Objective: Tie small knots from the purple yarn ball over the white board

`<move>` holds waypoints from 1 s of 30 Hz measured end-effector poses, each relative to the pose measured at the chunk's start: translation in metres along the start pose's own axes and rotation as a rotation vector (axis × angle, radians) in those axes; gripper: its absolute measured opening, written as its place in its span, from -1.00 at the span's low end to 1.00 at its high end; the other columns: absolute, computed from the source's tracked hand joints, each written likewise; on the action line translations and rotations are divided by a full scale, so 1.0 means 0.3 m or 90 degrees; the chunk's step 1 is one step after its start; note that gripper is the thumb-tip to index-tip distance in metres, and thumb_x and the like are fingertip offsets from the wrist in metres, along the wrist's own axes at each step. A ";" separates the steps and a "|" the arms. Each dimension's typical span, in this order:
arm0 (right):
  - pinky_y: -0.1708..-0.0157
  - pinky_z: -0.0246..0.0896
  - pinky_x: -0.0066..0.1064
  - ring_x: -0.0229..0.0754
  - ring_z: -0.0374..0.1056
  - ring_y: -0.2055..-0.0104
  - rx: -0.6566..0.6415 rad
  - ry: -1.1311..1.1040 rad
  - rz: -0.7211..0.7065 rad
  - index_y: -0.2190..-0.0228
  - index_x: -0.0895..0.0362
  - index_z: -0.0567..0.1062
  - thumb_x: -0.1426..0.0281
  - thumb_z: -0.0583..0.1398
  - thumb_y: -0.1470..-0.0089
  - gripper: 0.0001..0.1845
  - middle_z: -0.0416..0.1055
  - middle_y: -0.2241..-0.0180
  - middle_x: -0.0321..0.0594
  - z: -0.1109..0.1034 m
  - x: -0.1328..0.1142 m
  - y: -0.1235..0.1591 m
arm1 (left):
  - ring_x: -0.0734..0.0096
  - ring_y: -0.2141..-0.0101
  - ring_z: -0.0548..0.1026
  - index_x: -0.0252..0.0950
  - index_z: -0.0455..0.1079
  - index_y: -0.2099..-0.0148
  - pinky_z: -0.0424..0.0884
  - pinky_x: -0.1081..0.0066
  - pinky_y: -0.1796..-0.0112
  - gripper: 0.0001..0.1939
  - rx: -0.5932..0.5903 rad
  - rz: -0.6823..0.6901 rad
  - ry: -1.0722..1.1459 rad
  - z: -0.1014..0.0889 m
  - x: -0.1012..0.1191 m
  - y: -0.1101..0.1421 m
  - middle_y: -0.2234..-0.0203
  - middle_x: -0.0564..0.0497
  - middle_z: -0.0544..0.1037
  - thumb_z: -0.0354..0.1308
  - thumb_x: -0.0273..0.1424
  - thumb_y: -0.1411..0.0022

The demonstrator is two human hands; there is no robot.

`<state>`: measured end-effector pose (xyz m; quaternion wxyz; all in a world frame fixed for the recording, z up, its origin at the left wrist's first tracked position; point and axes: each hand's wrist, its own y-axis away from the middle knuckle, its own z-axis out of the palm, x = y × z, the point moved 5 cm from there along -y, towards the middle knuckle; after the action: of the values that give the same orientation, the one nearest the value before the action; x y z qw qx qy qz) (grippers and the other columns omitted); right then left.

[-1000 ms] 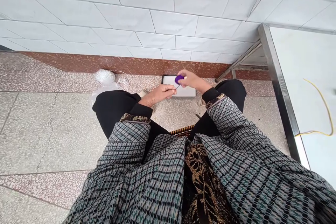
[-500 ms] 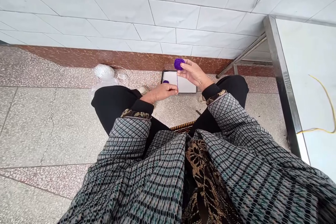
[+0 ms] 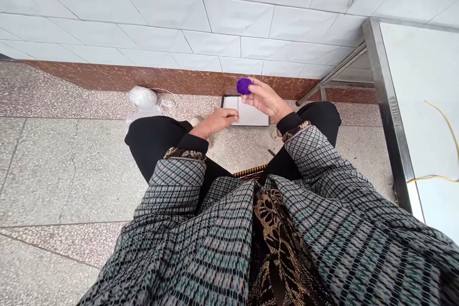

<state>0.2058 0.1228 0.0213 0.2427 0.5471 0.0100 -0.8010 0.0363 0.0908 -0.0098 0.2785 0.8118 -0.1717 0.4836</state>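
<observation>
A small ball of purple yarn (image 3: 244, 86) is gripped in the fingers of my right hand (image 3: 264, 97), in front of the wall's brown base. My left hand (image 3: 221, 121) is closed in a pinch, lower and to the left. A thin strand of yarn (image 3: 238, 104) runs down from the ball to the left fingertips. Below both hands a shallow box with a dark rim and pale inside (image 3: 254, 115) lies on the floor. My left hand covers part of its left side.
A ball of white cord (image 3: 142, 98) in clear plastic lies by the wall beyond my left knee. At the right stands a metal-framed table (image 3: 389, 114) with a yellow cord (image 3: 444, 122) on its top. The tiled wall (image 3: 215, 14) is close in front.
My left hand has shifted slightly left and up, and now hides the purple piece seen in the box before. The yarn ball has turned and moved slightly left in my right hand.
</observation>
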 end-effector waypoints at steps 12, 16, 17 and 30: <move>0.18 0.51 -0.45 -0.32 0.48 0.29 -0.072 0.039 0.028 0.09 0.09 0.38 0.45 0.44 -0.13 -0.58 0.52 0.20 -0.28 0.019 -0.010 0.019 | 0.45 0.50 0.27 -0.29 0.42 0.41 0.18 0.42 0.37 -0.83 0.138 0.022 0.012 -0.061 -0.013 -0.002 0.59 0.11 0.34 0.14 -0.34 -0.20; 0.21 0.49 -0.48 -0.35 0.45 0.32 0.103 0.074 0.002 0.14 0.06 0.33 0.41 0.42 -0.21 -0.63 0.49 0.24 -0.30 -0.040 0.003 -0.019 | 0.46 0.50 0.30 -0.30 0.50 0.38 0.22 0.42 0.36 -0.80 -0.104 0.066 0.003 0.036 0.022 0.006 0.56 0.08 0.44 0.19 -0.30 -0.23; 0.30 0.46 -0.51 -0.36 0.41 0.38 0.117 0.148 0.049 0.17 0.08 0.33 0.49 0.40 -0.21 -0.66 0.47 0.28 -0.31 -0.046 0.024 -0.020 | 0.47 0.50 0.31 -0.30 0.51 0.38 0.23 0.43 0.37 -0.78 -0.132 0.078 0.014 0.044 0.029 0.010 0.55 0.08 0.45 0.21 -0.28 -0.24; 0.12 0.57 -0.47 -0.31 0.51 0.24 -0.035 -0.056 -0.050 0.05 0.05 0.37 0.14 0.52 -0.06 -0.40 0.53 0.18 -0.28 -0.025 -0.020 0.002 | 0.47 0.57 0.31 -0.27 0.39 0.47 0.26 0.43 0.41 -0.85 -0.024 0.036 0.128 0.004 -0.002 -0.005 0.65 0.09 0.36 0.10 -0.42 -0.15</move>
<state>0.2142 0.1266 0.0237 0.2264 0.5037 0.0431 -0.8326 0.0377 0.0912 -0.0111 0.2957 0.7487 -0.1745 0.5671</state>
